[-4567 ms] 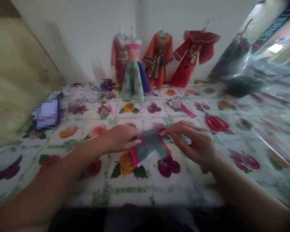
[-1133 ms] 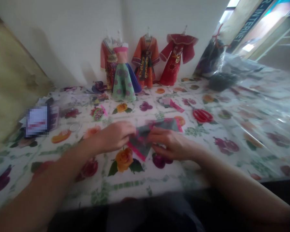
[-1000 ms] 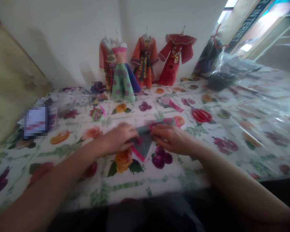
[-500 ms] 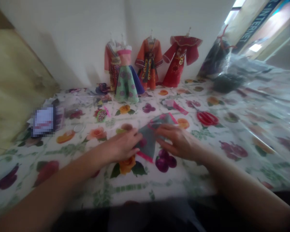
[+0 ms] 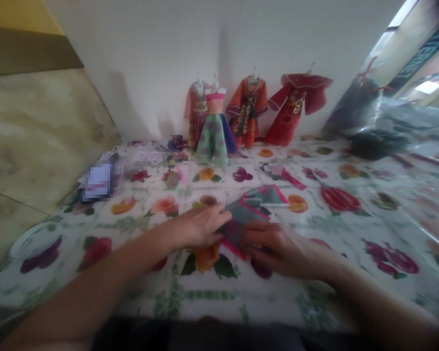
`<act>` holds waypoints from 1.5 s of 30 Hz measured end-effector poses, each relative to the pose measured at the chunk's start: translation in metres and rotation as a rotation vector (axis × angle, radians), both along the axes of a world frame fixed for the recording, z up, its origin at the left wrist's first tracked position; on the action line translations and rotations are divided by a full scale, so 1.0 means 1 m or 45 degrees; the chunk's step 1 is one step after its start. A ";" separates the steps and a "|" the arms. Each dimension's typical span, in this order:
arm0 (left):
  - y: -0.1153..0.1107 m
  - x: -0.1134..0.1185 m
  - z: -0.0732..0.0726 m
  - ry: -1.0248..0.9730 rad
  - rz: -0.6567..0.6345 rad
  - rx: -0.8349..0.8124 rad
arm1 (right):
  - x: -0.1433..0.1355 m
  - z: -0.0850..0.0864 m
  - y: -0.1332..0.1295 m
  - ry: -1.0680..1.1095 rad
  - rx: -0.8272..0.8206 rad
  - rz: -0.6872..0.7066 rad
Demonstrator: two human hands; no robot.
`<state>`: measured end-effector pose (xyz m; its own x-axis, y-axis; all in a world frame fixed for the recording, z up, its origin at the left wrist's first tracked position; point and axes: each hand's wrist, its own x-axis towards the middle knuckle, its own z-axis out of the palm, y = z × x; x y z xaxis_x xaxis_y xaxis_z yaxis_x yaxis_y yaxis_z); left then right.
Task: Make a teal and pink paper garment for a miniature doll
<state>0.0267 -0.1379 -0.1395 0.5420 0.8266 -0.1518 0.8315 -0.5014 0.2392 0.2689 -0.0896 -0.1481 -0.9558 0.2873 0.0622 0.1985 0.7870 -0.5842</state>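
On the tablecloth in front of me lies a small grey-green piece of doll clothing with bright pink edging. My left hand has its fingers bent together on the left side of the cloth. Over the lower right part, my right hand has curled fingers gripping the fabric; its fingertips are partly hidden and blurred. Beyond the hands, another part of the grey cloth with pink trim lies flat. Red-handled scissors lie to the right, and a pink strip rests farther back.
Several dressed doll stands, including a green-skirted dress and a red gown, stand along the wall. A clear plastic bag sits at back right. At left are a blurred-out packet, a ring and a white round object.
My right hand has moved down along the cloth toward me, uncovering the trimmed part at the back. The left hand stays at the left side. The whole view has shifted.
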 end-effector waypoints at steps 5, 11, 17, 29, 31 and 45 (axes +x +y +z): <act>0.000 0.001 0.004 -0.023 -0.004 -0.013 | 0.003 0.003 0.004 0.059 0.084 -0.050; 0.001 0.000 0.002 -0.034 0.036 -0.038 | 0.002 0.002 0.004 -0.005 0.028 0.049; 0.003 -0.003 0.000 -0.105 -0.011 -0.056 | 0.003 -0.001 0.005 0.051 -0.011 0.042; 0.000 0.004 0.001 -0.076 -0.056 0.040 | 0.011 -0.003 0.019 0.432 0.203 -0.263; -0.004 0.012 0.001 -0.099 -0.118 0.049 | 0.010 -0.004 0.018 0.425 0.212 -0.302; -0.011 0.030 -0.016 -0.203 -0.309 0.072 | 0.010 -0.011 0.018 0.343 0.239 -0.331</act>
